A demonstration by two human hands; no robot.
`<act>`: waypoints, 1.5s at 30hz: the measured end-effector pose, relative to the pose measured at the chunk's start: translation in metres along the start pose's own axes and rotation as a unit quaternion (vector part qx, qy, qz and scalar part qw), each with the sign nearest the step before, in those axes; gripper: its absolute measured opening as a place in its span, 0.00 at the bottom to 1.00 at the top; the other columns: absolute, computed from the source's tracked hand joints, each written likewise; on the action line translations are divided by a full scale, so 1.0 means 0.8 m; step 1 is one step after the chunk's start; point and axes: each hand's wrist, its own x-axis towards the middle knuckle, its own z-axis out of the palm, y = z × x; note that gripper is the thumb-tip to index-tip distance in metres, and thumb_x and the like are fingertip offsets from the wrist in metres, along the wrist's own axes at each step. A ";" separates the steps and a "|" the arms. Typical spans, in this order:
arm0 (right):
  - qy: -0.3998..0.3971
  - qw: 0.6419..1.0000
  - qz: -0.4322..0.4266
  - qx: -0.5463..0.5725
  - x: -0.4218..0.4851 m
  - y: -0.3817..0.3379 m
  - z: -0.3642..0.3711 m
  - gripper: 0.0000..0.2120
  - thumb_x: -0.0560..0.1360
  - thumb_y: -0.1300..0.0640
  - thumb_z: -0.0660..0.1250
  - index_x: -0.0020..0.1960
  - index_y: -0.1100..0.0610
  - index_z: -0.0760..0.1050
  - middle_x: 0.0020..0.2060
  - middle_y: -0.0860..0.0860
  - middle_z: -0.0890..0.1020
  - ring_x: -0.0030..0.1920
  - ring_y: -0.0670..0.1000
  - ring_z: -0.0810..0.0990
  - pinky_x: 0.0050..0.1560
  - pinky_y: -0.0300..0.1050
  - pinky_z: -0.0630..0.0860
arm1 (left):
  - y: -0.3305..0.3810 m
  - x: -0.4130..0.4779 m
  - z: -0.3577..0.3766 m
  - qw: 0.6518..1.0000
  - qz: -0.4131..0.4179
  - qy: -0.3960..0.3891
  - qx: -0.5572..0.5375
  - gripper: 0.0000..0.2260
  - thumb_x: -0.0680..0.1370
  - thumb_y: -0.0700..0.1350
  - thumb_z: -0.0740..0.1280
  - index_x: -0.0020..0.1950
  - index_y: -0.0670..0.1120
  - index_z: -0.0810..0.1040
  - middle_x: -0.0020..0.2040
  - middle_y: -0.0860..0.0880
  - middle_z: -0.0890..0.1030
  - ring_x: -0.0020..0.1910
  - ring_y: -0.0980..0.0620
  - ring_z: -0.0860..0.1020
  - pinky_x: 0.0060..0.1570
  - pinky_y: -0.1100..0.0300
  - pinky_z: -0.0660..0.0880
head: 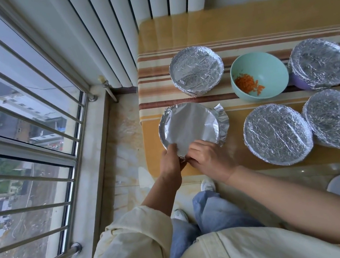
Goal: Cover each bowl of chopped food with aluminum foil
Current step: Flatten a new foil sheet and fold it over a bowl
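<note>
Foil cover (188, 126), left hand (170, 159) and right hand (210, 156) close together, each grip pinching its near edge.

No readable text, labels, brands or nos. anywhere – not on foil, bowls or tablecloth

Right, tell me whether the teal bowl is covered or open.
Open. Nothing lies over the teal bowl: its bare rim and the chopped orange food inside show plainly.
</note>
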 end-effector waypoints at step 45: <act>-0.019 0.999 0.004 -0.039 0.002 -0.008 0.001 0.10 0.63 0.68 0.76 0.34 0.59 0.76 0.31 0.53 0.73 0.33 0.53 0.74 0.30 0.42 0.64 | -0.007 0.001 -0.003 0.907 0.161 0.178 0.347 0.20 0.81 0.41 0.57 0.28 0.45 0.60 0.26 0.48 0.61 0.27 0.49 0.58 0.28 0.56 0.54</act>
